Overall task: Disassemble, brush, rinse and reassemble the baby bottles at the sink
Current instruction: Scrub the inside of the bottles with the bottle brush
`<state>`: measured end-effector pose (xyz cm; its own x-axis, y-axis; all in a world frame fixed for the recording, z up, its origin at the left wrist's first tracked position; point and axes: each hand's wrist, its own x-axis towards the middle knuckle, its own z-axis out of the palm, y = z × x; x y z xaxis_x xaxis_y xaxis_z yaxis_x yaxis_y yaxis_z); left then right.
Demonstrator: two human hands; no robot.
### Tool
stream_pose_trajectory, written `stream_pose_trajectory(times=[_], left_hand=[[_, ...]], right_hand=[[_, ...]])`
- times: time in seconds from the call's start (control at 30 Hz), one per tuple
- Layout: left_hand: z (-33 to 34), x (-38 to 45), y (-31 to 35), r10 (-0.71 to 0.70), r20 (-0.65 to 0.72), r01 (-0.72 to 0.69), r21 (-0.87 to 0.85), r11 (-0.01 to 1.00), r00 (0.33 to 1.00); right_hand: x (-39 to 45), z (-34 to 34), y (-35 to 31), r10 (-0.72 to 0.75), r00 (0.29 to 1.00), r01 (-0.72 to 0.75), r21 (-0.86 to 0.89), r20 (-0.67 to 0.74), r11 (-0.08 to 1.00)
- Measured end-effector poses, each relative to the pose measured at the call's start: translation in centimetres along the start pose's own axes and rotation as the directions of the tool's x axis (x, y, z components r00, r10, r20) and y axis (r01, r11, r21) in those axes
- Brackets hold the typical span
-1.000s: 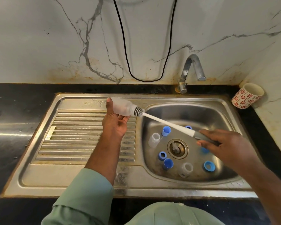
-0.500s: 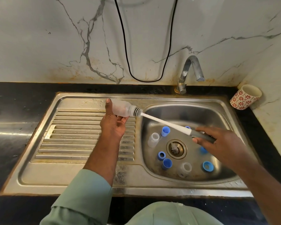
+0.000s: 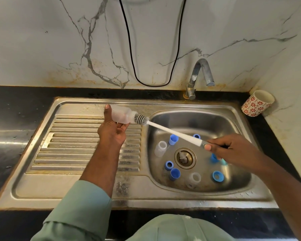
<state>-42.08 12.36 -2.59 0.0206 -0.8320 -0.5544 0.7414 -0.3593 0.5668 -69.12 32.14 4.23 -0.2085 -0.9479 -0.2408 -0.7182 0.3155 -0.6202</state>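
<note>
My left hand grips a clear baby bottle on its side above the drainboard, its mouth pointing right. My right hand holds the grey handle of a white bottle brush. The grey bristle head is mostly outside the bottle's mouth, with only its tip in the neck. In the sink basin lie several blue caps and rings, among them a blue cap and a blue ring, plus two clear bottles near the drain.
A chrome tap stands behind the basin and is not running. A flower-patterned cup sits on the black counter at the back right. A black cable hangs down the marble wall. The ribbed drainboard lies to the left.
The brush went deeper into the bottle half a second ago and has now been drawn back out, so most of its bristle head shows. My left hand holds the bottle in the same place.
</note>
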Motion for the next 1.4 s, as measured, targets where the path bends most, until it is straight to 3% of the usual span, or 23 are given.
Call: stream_pose_trajectory(times=[0.1,0.27,0.4,0.53,0.67,0.77,0.83,0.9,0.97,1.07,1.17,1.23,1.4], left_hand=[[0.2,-0.2,-0.2,-0.007,-0.005,0.008,0.051,0.999,1.000],[0.3,-0.2,0.1,-0.042,0.031,0.039,0.093,0.995,0.999],[-0.1,0.2,0.7,-0.054,0.019,0.052,0.111,0.992,0.998],[0.0,-0.2,1.0,-0.037,0.007,0.035,0.176,0.984,0.999],[-0.1,-0.6,0.9,-0.038,-0.002,0.038,0.151,0.988,0.999],[0.1,-0.7,0.6,-0.045,0.009,0.043,0.110,0.993,0.999],[0.1,-0.6,0.7,-0.040,0.001,0.039,0.095,0.995,0.999],[0.0,-0.4,0.7,-0.048,-0.007,0.048,0.096,0.994,0.999],[0.0,-0.3,0.6,-0.072,0.024,0.070,0.094,0.993,0.997],[0.4,-0.4,0.3,-0.101,0.085,0.096,0.058,0.994,0.991],[0.6,-0.3,0.1,-0.091,0.087,0.092,-0.003,0.996,0.992],[0.6,-0.2,0.1,-0.070,0.063,0.073,-0.046,0.996,0.996],[0.6,-0.3,0.6,0.000,-0.034,-0.006,-0.160,0.987,0.999]], right_hand=[[0.3,0.0,0.0,0.008,1.000,-0.007,-0.091,0.006,0.996],[0.1,0.1,0.1,0.025,0.999,-0.027,0.058,0.031,0.998],[-0.2,-0.7,-0.2,0.077,0.983,-0.097,0.118,0.167,0.988],[0.1,-0.5,-0.1,-0.033,0.999,0.036,-0.152,0.023,0.988],[0.1,0.4,-0.3,-0.095,0.994,0.084,-0.171,-0.058,0.982],[-0.2,2.2,0.6,-0.223,0.952,0.139,-0.355,-0.208,0.924],[-0.5,2.9,1.1,-0.238,0.945,0.144,-0.370,-0.223,0.918],[-0.8,2.6,0.6,-0.122,0.983,0.095,-0.187,-0.139,0.978],[-0.9,2.2,-0.2,0.037,0.999,-0.043,0.191,0.033,0.981],[-1.1,2.1,-0.3,0.123,0.940,-0.271,0.477,0.319,0.836],[-1.2,2.4,-0.2,0.135,0.871,-0.415,0.561,0.473,0.716],[-1.2,3.0,-0.7,0.166,0.897,-0.385,0.542,0.409,0.747],[-1.0,5.0,-2.4,0.154,0.988,-0.149,0.331,0.011,0.932]])
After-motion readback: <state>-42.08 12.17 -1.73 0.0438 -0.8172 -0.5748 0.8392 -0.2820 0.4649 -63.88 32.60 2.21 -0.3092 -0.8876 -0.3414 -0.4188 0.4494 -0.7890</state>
